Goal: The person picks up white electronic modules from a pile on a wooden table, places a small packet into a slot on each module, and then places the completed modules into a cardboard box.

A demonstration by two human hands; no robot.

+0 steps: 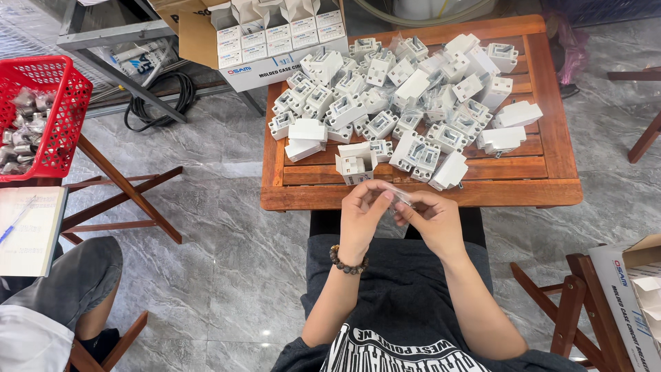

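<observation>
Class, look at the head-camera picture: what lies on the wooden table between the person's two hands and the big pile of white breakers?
In the head view, a small open white box stands between the hands and the pile of white breakers, on the wooden table.

Bright, even daylight all over, soft and diffuse. Shadows are faint, just a dim band under the surface (420,193) along its near edge. The polished grey floor (227,275) throws back small white glare spots low in the middle. Focus is crisp across the white parts (413,96); edges bend slightly with wide-angle distortion, and the white plastic runs close to overexposed.
</observation>
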